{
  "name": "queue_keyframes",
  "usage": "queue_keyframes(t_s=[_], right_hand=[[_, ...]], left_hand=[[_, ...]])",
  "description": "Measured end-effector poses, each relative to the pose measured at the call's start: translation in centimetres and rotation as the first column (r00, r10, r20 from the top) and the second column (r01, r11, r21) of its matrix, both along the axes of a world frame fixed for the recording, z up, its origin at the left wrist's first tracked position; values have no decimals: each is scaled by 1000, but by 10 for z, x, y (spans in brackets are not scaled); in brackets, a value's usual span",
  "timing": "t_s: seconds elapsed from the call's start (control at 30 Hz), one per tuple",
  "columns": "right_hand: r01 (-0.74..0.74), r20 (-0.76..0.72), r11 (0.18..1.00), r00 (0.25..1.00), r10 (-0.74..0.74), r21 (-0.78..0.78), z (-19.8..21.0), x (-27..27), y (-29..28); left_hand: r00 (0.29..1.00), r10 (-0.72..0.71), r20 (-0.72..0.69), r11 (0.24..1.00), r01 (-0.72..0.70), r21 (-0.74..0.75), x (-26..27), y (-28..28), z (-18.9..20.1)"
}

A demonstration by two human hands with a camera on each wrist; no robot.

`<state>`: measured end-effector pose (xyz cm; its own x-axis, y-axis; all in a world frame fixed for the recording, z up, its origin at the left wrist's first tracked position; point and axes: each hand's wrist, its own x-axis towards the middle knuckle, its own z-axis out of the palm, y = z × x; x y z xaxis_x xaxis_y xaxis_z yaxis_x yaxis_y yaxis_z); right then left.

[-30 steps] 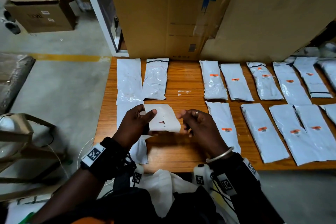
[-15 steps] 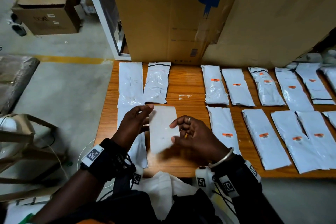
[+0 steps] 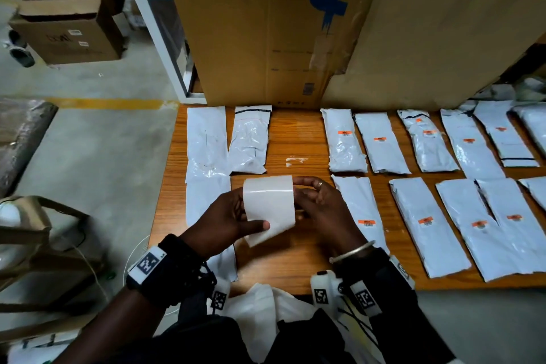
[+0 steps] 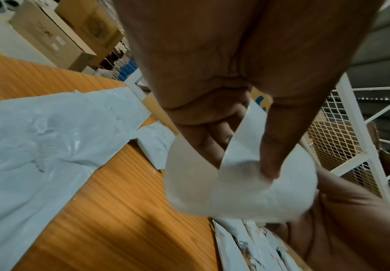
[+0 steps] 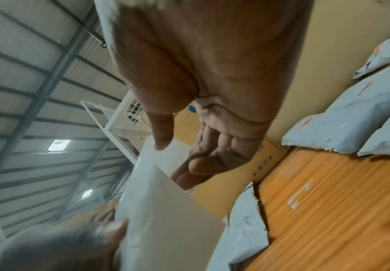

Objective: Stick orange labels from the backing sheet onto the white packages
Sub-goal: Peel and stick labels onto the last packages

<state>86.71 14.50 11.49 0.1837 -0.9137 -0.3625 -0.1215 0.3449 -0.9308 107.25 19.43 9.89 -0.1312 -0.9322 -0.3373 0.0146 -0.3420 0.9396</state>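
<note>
2 hands hold the backing sheet (image 3: 269, 207) above the near edge of the table (image 3: 298, 139), toward its left end. The left hand (image 3: 224, 216) pinches the sheet's near left edge, thumb on top; the right hand (image 3: 319, 204) curls its fingers round the right edge. The sheet is bent over, with its long axis running from near to far and its curled top pointing to the far edge. No orange label shows on it, so one risk is a spent sheet. Bending harder could crease it. The 2 packages (image 3: 249, 139) at the far left corner look unlabelled.
</note>
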Motion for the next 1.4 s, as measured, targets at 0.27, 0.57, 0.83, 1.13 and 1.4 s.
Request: queue_keyframes(t_s=[0.27, 0.57, 0.83, 1.13, 1.4], right_hand=[[65, 41, 994, 997, -62, -88, 13, -3, -5], [-161, 52, 982, 985, 167, -97, 14, -12, -5], [-88, 7, 991, 996, 89, -97, 12, -8, -7], [-214, -112, 968, 974, 199, -134, 4, -9, -5], [-109, -77, 972, 993, 95, -209, -2, -2, -2]], left_hand=[[987, -140, 75, 990, 142, -20, 5, -1, 3], [978, 195, -76, 978, -199, -54, -1, -16, 15], [999, 38, -2, 999, -38, -19, 0, -10, 13], [977, 205, -53, 979, -205, -1, -1, -14, 15], [975, 213, -57, 977, -213, 1, -1, -13, 14]])
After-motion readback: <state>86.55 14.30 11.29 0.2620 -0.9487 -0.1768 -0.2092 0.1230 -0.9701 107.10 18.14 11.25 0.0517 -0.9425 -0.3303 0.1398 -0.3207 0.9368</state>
